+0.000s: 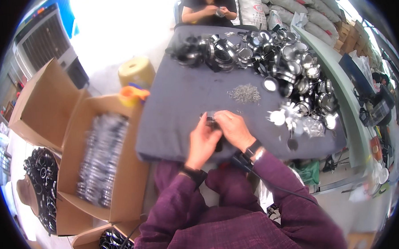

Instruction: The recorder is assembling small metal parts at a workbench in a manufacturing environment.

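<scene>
Head view, and we're bent over a grey cloth-covered tabletop (168, 112), a small dark piece with a pale grey top (211, 117) caught between our left hand (202, 140) and our right hand (235, 129), close to the near edge.

How far along? Part-way, we'd judge. On our left, a big brown cardboard box (129, 176) carries a deep load of silvery, shiny pieces (100, 155), blurred but plentiful. Up ahead, a broad heap of round black-and-silver metal pieces (295, 67) sprawls over the far and right parts of the tabletop; plenty there, though which are finished we can't tell. Just beyond our fingers lies a loose pile of tiny silvery parts (246, 93), by no means used up, and over to the right, bright silver flat pieces (277, 117). The one in our grip isn't set down yet!

Now the pose: the left comes up from below, its thumb angled across to the right, its fingers bent around the piece's left side. The right slants in, back of the hand upward, knuckles bent, fingertips pinching near the top. They're nearly together; exact contact is too blurred to call. Purple sleeves (172, 206) converge from wide elbows, and across the far edge, a co-worker (198, 1) grips something round and silvery (220, 12).
</scene>
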Demonstrator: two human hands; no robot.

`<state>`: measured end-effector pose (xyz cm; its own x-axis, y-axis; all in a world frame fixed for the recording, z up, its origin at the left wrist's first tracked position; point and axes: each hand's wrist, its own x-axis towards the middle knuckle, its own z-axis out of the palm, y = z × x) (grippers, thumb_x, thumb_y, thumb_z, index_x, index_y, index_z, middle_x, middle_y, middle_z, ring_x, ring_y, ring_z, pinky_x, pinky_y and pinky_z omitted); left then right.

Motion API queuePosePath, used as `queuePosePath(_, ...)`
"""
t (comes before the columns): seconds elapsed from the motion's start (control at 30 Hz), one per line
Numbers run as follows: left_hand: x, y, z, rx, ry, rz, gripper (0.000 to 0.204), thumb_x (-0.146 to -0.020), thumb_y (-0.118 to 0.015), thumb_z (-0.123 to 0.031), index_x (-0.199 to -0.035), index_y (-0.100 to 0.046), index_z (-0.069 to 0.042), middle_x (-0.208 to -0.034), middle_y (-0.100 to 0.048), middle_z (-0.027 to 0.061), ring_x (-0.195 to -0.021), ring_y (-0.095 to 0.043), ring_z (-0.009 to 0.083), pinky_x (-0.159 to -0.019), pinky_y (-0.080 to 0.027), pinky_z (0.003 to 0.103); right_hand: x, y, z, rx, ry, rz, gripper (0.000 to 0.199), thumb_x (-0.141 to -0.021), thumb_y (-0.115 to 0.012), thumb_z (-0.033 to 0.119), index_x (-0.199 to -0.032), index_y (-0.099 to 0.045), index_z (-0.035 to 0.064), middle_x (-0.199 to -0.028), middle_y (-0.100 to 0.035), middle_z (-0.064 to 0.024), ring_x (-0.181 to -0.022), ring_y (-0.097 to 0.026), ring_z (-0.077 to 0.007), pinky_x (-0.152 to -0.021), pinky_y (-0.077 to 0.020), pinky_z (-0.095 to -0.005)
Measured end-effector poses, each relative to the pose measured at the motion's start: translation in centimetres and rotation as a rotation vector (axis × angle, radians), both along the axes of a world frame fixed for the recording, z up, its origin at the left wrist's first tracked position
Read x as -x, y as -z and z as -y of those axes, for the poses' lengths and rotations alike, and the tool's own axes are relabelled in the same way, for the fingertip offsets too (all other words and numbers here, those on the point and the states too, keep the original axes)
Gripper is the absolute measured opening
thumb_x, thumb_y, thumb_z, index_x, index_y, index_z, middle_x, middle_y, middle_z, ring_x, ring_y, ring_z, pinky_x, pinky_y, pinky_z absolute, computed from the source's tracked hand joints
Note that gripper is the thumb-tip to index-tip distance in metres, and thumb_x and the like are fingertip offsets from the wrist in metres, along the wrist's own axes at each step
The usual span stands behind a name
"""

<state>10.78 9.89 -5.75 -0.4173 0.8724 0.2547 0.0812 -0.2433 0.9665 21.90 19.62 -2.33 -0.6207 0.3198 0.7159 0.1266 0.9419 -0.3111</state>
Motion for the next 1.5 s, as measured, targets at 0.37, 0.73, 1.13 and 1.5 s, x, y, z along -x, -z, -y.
queuePosePath(0.37, -0.3, 0.1, -0.1, -0.016, 0.020, 0.081, 0.058, -0.085, -0.062, -0.001, -0.138, -0.040, -0.001, -0.083, -0.058, 0.0010, -0.063, -0.051, 0.0028, -0.048, -0.042, 0.018, -0.6, 0.1, 0.8, 0.072, -0.027, -0.014, 0.014, -0.078, -0.061, -0.002, -0.091, -0.059, 0.0018, -0.095, -0.065, -0.0137, -0.087, -0.064, -0.0318, -0.072, -0.0543, -0.0367)
queuePosePath(0.73, -0.5, -1.0, 0.1, 0.010, 0.009, 0.024, 0.043, -0.086, -0.060, -0.002, -0.128, -0.050, -0.001, -0.076, -0.057, -0.0020, -0.057, -0.048, 0.0014, -0.046, -0.040, 0.018, -0.5, 1.0, 0.4, 0.178, -0.059, -0.060, 0.014, -0.077, -0.061, 0.000, -0.091, -0.061, 0.0017, -0.095, -0.066, -0.0133, -0.088, -0.065, -0.0315, -0.074, -0.0541, -0.0352)
queuePosePath(1.13, -0.6, -1.6, 0.2, 0.017, -0.025, 0.139, 0.032, -0.091, -0.052, -0.008, -0.123, -0.055, -0.001, -0.071, -0.054, -0.0009, -0.047, -0.046, 0.0032, -0.040, -0.039, 0.019, -2.0, -1.0, -0.1, 0.352, -0.050, -0.016, 0.012, -0.088, -0.056, 0.011, -0.096, -0.059, 0.0028, -0.090, -0.062, -0.0114, -0.082, -0.062, -0.0316, -0.071, -0.0495, -0.0375)
queuePosePath(1.5, -1.0, -1.7, -0.4, 0.110, -0.118, 0.106, 0.023, -0.094, -0.051, -0.010, -0.114, -0.060, -0.003, -0.065, -0.050, -0.0035, -0.044, -0.043, 0.0024, -0.039, -0.040, 0.020, -4.6, 0.3, -7.2, 0.393, 0.424, 0.309, 0.012, -0.075, -0.070, 0.006, -0.080, -0.061, 0.0005, -0.081, -0.062, -0.0171, -0.081, -0.060, -0.0341, -0.074, -0.0478, -0.0416)
